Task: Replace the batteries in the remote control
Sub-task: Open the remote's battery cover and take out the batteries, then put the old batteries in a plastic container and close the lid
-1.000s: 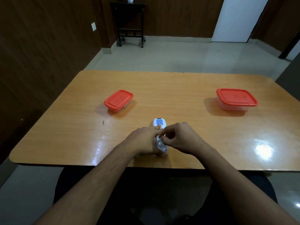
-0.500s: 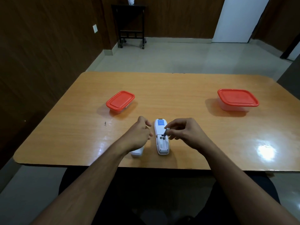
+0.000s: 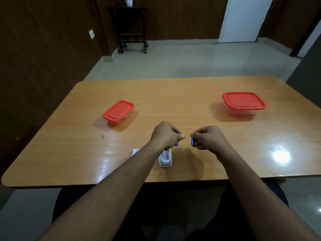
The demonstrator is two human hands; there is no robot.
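- Remote control [image 3: 165, 158]: lies back-up on the bench [image 3: 173, 105] near its near edge, battery bay open; its far part is hidden under the left hand [image 3: 165, 134].
- Battery cover [image 3: 136, 151]: a pale piece on the bench just left of the remote, partly hidden by the left forearm; judged to be the cover.
- Left grip: fingers pinched on a small blue-violet battery [image 3: 177, 139], held above the remote.
- Right hand [image 3: 207, 136]: grip pinched on a second battery [image 3: 192, 141], held clear of the bench, to the right of the remote.
- Two containers with red lids stand farther off: a small one [image 3: 118, 111] at left, a larger one [image 3: 243, 102] at right, both closed.
- Judged step: the cells are out of the bay and need discarding; new cells are not visible.
- Risk: both hands are occupied, so opening a container may cause a cell to slip and roll off the near edge.
- Risk: old cells may be confused with new if set down loose.
- Risk: polarity marks are too small to read here; a reversed cell would leave the remote dead.
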